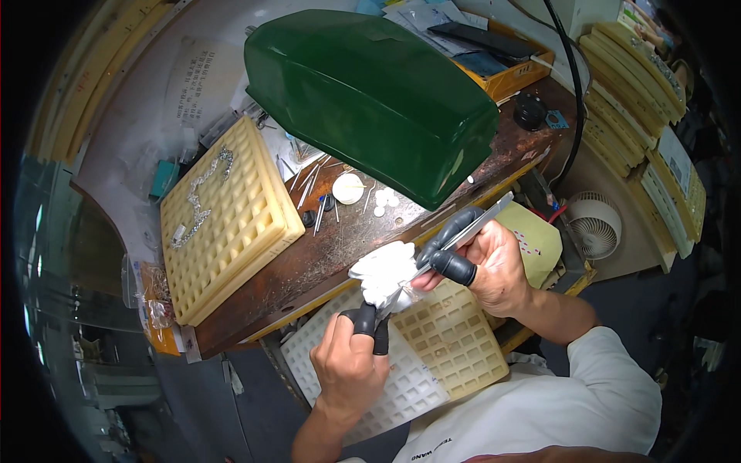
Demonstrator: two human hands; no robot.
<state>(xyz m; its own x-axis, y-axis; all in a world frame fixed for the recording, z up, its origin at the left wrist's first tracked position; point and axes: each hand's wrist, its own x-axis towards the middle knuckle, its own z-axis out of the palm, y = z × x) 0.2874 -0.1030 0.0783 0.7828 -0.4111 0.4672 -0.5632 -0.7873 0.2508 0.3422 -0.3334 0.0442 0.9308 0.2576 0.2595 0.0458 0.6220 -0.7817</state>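
Note:
In my right hand (498,266), black finger cots cover fingers closed around steel tweezers (488,214), which slant down to a crumpled white cloth (384,272). The cloth bunches up between my two hands, above the trays at the bench's front edge. My left hand (351,359) wears black cots too. Its thumb and forefinger pinch at the cloth's lower edge, where a thin shiny piece (390,299) shows; whether it is a tool or a workpiece I cannot tell.
A large green metal hood (370,100) overhangs the brown bench (340,247). Yellow foam trays (231,224) at left carry a silvery chain (199,204). Tool bits and a round white tub (348,187) lie mid-bench. A pocketed tray (451,332) sits below my hands; a white fan (593,224) stands right.

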